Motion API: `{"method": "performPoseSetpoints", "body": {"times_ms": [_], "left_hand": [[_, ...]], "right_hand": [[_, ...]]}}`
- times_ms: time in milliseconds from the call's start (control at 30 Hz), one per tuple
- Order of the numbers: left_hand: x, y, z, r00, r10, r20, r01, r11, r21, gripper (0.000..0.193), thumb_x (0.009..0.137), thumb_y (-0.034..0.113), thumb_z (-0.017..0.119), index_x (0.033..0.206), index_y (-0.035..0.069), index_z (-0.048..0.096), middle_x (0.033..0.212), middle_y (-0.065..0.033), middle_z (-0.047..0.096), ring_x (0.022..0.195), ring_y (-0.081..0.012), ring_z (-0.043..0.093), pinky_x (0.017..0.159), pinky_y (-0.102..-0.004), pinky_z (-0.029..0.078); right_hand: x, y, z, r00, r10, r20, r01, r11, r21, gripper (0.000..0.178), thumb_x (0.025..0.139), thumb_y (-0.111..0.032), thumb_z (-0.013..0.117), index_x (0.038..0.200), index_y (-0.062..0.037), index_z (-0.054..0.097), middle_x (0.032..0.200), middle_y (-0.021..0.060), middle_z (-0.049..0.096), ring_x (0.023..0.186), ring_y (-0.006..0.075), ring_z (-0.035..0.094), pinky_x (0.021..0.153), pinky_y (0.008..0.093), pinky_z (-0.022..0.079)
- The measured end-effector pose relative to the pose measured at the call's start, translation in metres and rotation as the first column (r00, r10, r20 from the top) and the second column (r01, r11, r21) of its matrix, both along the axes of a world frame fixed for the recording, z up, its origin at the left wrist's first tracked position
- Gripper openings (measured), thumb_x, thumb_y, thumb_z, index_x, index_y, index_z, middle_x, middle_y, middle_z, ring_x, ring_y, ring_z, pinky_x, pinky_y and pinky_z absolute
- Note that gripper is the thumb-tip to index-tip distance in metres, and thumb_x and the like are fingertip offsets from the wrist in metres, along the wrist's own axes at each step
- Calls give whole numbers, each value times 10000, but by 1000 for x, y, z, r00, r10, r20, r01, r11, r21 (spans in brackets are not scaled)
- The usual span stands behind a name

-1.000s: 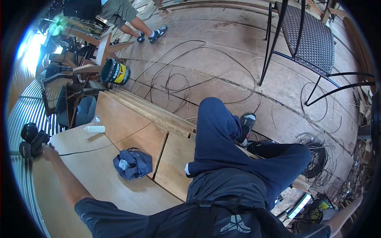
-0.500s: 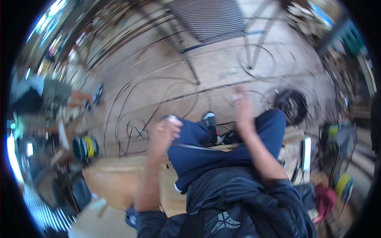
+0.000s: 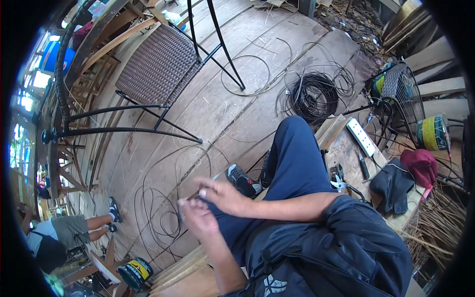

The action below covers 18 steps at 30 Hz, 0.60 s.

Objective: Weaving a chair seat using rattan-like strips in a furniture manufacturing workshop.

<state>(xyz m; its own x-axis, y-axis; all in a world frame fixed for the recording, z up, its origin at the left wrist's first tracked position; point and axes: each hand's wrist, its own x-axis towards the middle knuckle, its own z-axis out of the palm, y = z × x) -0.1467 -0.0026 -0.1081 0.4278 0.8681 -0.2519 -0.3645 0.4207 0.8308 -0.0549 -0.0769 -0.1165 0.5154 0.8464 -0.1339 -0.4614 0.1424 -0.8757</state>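
Above boarded floor [image 3: 217, 111], with left hand [image 3: 202, 222] and right hand [image 3: 226, 198] close together, perhaps for steadiness (cannot tell if grasping).

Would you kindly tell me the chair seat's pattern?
The chair seat is brown and woven; head view.

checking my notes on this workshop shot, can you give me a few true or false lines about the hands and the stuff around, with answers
1. The left hand is far from the right hand. False: they are close together.
2. The chair seat is woven and dark brown. True.
3. The coil of dark strands lies on the chair seat. False: it lies on the floor.
4. The power strip is white. True.
5. The maroon item is beside the bucket with the yellow band at lower left. False: it is at the right.
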Motion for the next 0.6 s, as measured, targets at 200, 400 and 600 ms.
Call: {"method": "performPoseSetpoints", "body": {"times_ms": [200, 400, 600], "left_hand": [[-95, 59, 71, 888, 427, -170, -333, 853, 401, 228, 837, 281, 568, 919, 83, 491, 686, 24, 529, 550, -45, 467, 485, -164, 357], [-210, 114, 182, 702, 665, -253, -319, 612, 724, 289, 868, 324, 474, 818, 40, 494, 657, -27, 492, 561, -119, 458, 505, -231, 386], [-249, 81, 272, -99, 954, -283, -267, 248, 931, 265, 856, 112, 473, 618, 122, 357, 539, -1, 295, 459, -123, 280, 457, -249, 334]], "right_hand": [[113, -14, -42, 730, -439, -524, 409, 895, -181, 182, 887, -89, 400, 1058, -87, 464, 817, 21, 550, 702, 141, 585, 612, 275, 462], [211, -92, -115, 466, -664, -585, 682, 691, -241, 367, 830, 29, 381, 1179, -68, 319, 737, 85, 448, 590, 211, 501, 515, 348, 450], [280, -159, -166, 346, -792, -503, 724, 566, -395, 218, 783, 50, 425, 971, -61, 423, 706, 107, 447, 582, 230, 498, 502, 382, 477]]}}
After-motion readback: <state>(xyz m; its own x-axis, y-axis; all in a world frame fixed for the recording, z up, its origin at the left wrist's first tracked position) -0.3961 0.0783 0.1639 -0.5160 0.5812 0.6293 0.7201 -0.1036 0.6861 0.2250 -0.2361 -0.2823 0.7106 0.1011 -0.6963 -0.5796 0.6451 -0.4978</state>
